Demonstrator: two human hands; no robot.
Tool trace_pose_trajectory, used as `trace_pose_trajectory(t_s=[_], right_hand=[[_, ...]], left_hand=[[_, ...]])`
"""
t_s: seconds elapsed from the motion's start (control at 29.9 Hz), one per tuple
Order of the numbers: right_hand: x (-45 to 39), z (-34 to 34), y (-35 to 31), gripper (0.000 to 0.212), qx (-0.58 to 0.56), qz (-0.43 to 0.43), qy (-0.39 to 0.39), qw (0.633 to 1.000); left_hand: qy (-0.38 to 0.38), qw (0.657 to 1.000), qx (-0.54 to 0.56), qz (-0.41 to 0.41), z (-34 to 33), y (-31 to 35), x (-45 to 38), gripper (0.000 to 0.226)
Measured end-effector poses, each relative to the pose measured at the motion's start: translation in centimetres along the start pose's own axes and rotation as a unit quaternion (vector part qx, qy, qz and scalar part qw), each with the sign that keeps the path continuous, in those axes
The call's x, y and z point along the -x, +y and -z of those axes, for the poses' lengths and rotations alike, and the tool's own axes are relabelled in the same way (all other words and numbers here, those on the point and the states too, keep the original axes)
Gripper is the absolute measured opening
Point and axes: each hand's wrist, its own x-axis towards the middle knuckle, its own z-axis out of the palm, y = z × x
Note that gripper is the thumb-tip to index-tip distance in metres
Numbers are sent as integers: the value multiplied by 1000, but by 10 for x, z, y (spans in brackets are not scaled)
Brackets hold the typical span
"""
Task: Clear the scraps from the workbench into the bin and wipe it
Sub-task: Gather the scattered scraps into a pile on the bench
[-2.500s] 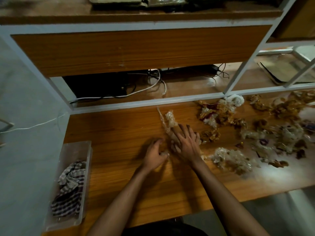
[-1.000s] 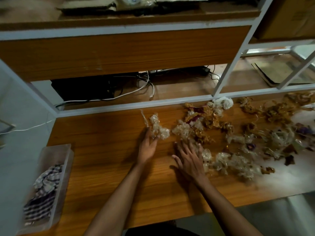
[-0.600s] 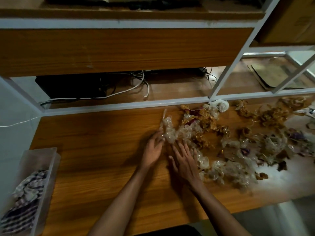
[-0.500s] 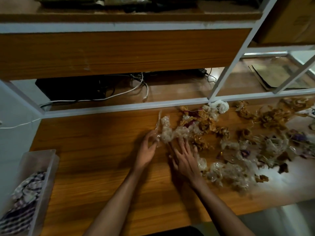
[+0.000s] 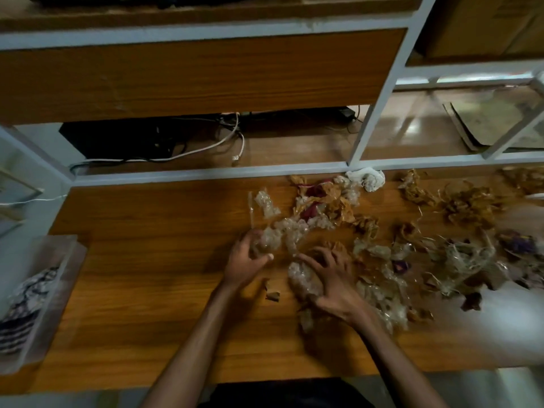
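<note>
We see both hands low over the wooden counter (image 5: 141, 278), at the near edge of a spread of scraps (image 5: 382, 231). The left hand (image 5: 245, 260) has its fingers curled round a clump of clear plastic wrap (image 5: 269, 241), thumb pressed against it. The right hand (image 5: 331, 278) lies spread over a second crumpled plastic wad (image 5: 301, 279), fingers bent and pressing down on it. Brown paper bits, clear film and a few purple pieces trail off to the right, with a white crumpled tissue (image 5: 366, 178) by the shelf rail. A small brown chip (image 5: 272, 295) lies between the wrists. At the counter's left end sits a clear plastic bin (image 5: 56, 260) holding a striped cloth (image 5: 23, 307).
</note>
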Motion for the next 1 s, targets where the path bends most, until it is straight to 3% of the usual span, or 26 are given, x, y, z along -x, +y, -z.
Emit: trace_pose_trajectory(t_s=[0.07, 0.17, 0.27, 0.4, 0.47, 0.53, 0.6, 0.7, 0.87, 1.0], right_hand=[[-1, -6, 9, 91, 52, 46, -12, 998], [-10, -15, 13, 87, 52, 50, 2, 997], [-17, -11, 17, 82, 11, 46, 52, 998], [10, 4, 23, 61, -105, 60, 143, 982], [37, 7, 29, 64, -84, 55, 129, 987], [56, 0, 36, 75, -43, 48, 61, 996], [59, -15, 41, 75, 1, 53, 25, 998], [50, -26, 40, 77, 10, 25, 14, 1000], [48, -11, 35, 64, -44, -21, 136, 990], [91, 12, 30, 83, 3, -129, 160, 979]], left_hand=[[-67, 998, -13, 17, -14, 8, 13, 89], [-116, 993, -18, -1, -39, 18, 33, 98], [-103, 994, -28, -32, -54, 22, 45, 105], [-76, 985, -121, -95, -47, 26, 60, 120], [-106, 972, -177, -115, -44, 23, 70, 131], [-124, 954, -234, -143, -48, 19, 75, 136], [-122, 951, -243, -150, -58, 15, 72, 130], [-91, 972, -169, -135, -70, 16, 59, 104], [-5, 987, -96, -132, -73, 26, 49, 74], [39, 983, -140, -109, -69, 17, 63, 69]])
